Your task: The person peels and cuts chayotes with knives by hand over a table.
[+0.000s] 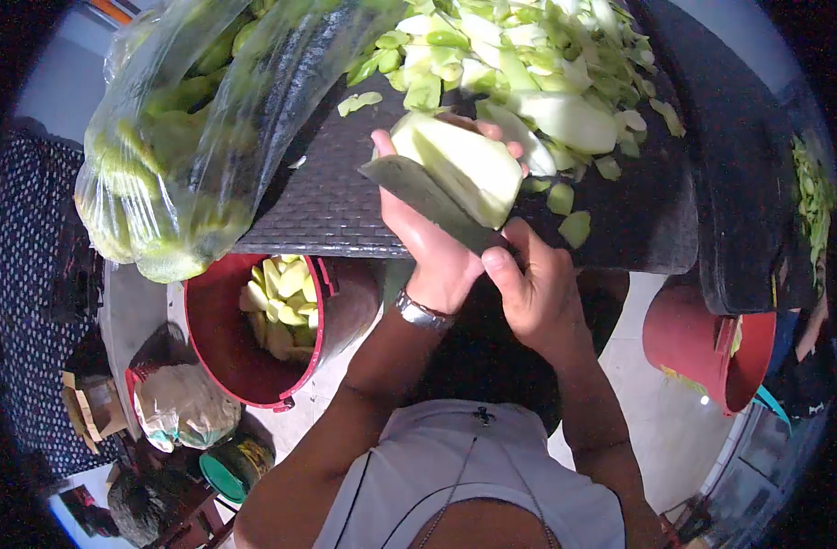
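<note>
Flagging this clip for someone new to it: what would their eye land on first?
Probably the large pale fruit in the left hand, just above the middle, with the dark knife in the right hand lying across its near side. Next, the bright heap of green peelings at the top, then the clear bag of green fruit at upper left.

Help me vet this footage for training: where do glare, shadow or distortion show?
Head view: straight edges bow near the dark, rounded borders; glare streaks the plastic bag; the held fruit is brightly lit, the knife dark; deep shadow sits below the table; speckled noise shows in the dark margins.
</note>
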Demonstrator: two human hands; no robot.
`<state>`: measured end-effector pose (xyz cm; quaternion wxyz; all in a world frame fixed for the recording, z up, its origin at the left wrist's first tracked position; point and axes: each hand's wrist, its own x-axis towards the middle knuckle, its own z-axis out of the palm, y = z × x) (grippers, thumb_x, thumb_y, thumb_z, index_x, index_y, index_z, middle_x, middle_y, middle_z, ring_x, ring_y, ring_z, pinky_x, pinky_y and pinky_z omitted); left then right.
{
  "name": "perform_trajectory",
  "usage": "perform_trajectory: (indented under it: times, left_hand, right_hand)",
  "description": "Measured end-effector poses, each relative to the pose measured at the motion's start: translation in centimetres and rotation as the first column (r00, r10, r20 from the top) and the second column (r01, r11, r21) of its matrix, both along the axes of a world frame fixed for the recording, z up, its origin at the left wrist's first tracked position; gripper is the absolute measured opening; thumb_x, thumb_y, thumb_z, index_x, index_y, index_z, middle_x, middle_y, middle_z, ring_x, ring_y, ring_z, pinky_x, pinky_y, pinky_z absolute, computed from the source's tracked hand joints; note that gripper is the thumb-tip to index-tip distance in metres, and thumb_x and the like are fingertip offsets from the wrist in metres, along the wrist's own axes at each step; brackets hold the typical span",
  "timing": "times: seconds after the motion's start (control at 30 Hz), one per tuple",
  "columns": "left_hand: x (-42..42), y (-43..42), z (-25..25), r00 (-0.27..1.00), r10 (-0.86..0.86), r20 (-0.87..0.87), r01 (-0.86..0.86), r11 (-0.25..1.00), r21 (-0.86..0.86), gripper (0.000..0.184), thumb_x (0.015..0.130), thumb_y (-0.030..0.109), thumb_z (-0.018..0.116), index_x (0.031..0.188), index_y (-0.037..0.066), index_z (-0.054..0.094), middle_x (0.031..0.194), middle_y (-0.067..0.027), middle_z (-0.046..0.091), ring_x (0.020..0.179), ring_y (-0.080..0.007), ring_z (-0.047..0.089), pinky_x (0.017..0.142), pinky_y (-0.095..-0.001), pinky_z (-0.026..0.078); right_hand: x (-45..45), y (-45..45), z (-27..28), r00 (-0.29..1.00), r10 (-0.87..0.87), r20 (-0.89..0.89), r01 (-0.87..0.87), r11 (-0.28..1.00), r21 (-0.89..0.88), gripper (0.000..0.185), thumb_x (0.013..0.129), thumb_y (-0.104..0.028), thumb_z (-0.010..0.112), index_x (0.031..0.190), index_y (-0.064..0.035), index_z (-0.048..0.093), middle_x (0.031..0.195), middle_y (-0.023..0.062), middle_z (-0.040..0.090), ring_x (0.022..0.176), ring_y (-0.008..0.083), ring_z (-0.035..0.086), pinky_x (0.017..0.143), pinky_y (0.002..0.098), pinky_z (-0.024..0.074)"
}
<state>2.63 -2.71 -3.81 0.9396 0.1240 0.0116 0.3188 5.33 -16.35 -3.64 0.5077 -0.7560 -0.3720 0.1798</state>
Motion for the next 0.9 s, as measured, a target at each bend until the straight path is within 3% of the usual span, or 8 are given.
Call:
perform_trajectory:
  times: [0.27, 0.37, 0.5, 0.6, 0.7, 0.77, 0.83, 0.9]
  left_hand:
    - [0.0, -1.4, 0.0, 0.980, 0.154, -0.127, -0.150, 0.988, 0.039, 0.069, 0.105, 0.063, 0.029, 0.120, 0.001, 0.055, 0.107, -0.0206, 0.065, 0.096, -0.0379, 0.067, 0.085, -0.0480, 0.057]
    - [0.4, -3.2, -0.1, 0.894, 0.392, -0.216, -0.321, 0.898, 0.300, 0.062, 0.107, 0.057, 0.030, 0.121, 0.000, 0.054, 0.107, -0.0209, 0.064, 0.097, -0.0358, 0.067, 0.086, -0.0472, 0.057]
    - [-0.4, -2.7, -0.6, 0.987, 0.159, -0.005, -0.154, 0.967, 0.203, 0.053, 0.102, 0.047, 0.050, 0.131, 0.002, 0.047, 0.118, -0.0211, 0.061, 0.104, -0.0342, 0.065, 0.092, -0.0495, 0.056]
    - [-0.3, -3.2, 0.2, 0.989, 0.136, 0.059, -0.148, 0.898, 0.414, 0.068, 0.094, 0.046, 0.066, 0.140, 0.004, 0.038, 0.131, -0.0191, 0.055, 0.112, -0.0340, 0.063, 0.095, -0.0477, 0.055]
    - [-0.7, -2.5, -0.4, 0.987, 0.145, -0.070, -0.069, 0.774, 0.629, 0.078, 0.082, 0.020, 0.080, 0.144, 0.004, 0.035, 0.133, -0.0173, 0.054, 0.116, -0.0279, 0.061, 0.096, -0.0433, 0.055]
    - [-1.5, -1.6, 0.3, 0.986, 0.078, -0.148, 0.024, 0.809, 0.587, 0.075, 0.080, 0.012, 0.079, 0.142, 0.003, 0.038, 0.128, -0.0169, 0.057, 0.115, -0.0258, 0.061, 0.096, -0.0431, 0.055]
    - [-1.5, -1.0, 0.0, 0.985, 0.107, -0.134, -0.023, 0.856, 0.517, 0.066, 0.082, 0.011, 0.076, 0.139, 0.001, 0.042, 0.127, -0.0177, 0.060, 0.112, -0.0254, 0.063, 0.095, -0.0449, 0.056]
    - [-1.5, 0.4, 0.4, 0.991, 0.089, -0.104, -0.050, 0.943, 0.329, 0.065, 0.086, 0.017, 0.072, 0.142, 0.001, 0.041, 0.134, -0.0217, 0.058, 0.113, -0.0308, 0.064, 0.096, -0.0503, 0.056]
  right_hand:
    - [0.0, -0.3, -0.1, 0.999, -0.032, 0.042, 0.034, 0.999, -0.034, 0.047, 0.101, -0.048, 0.053, 0.101, -0.0009, 0.059, 0.075, 0.0234, 0.060, 0.072, 0.0467, 0.060, 0.064, 0.0436, 0.0474]
    - [0.0, 0.2, -0.2, 0.998, -0.066, 0.020, 0.065, 0.997, 0.037, 0.047, 0.099, -0.046, 0.057, 0.112, -0.0013, 0.062, 0.082, 0.0248, 0.067, 0.080, 0.0472, 0.067, 0.070, 0.0468, 0.0524]
    - [0.4, -0.2, -0.6, 0.998, -0.060, 0.010, 0.060, 0.997, 0.038, 0.048, 0.098, -0.044, 0.062, 0.121, -0.0010, 0.061, 0.086, 0.0259, 0.071, 0.085, 0.0476, 0.070, 0.072, 0.0518, 0.0563]
    - [1.0, -0.4, 1.1, 0.993, 0.000, -0.119, 0.011, 0.995, 0.094, 0.043, 0.101, -0.037, 0.059, 0.123, -0.0010, 0.061, 0.081, 0.0240, 0.071, 0.080, 0.0485, 0.069, 0.071, 0.0520, 0.0557]
    - [1.5, -1.1, -1.9, 0.996, 0.067, 0.064, -0.077, 0.984, 0.162, 0.044, 0.105, -0.045, 0.049, 0.120, -0.0046, 0.061, 0.066, 0.0150, 0.064, 0.061, 0.0403, 0.064, 0.058, 0.0464, 0.0521]
    - [2.2, -1.5, -1.8, 0.968, 0.192, -0.161, -0.174, 0.977, 0.120, 0.060, 0.102, -0.061, 0.036, 0.111, -0.0060, 0.059, 0.058, 0.0071, 0.055, 0.049, 0.0274, 0.055, 0.048, 0.0379, 0.0441]
    - [3.0, -2.0, 1.9, 0.570, 0.262, -0.779, -0.320, 0.944, 0.083, 0.088, 0.094, -0.084, 0.017, 0.098, -0.0053, 0.057, 0.053, -0.0009, 0.043, 0.041, 0.0105, 0.040, 0.039, 0.0266, 0.0315]
    - [2.9, -2.7, 2.3, 0.576, 0.259, -0.775, -0.284, 0.953, 0.108, 0.097, 0.084, -0.092, 0.010, 0.103, -0.0087, 0.056, 0.049, -0.0026, 0.039, 0.036, 0.0069, 0.031, 0.034, 0.0260, 0.0245]
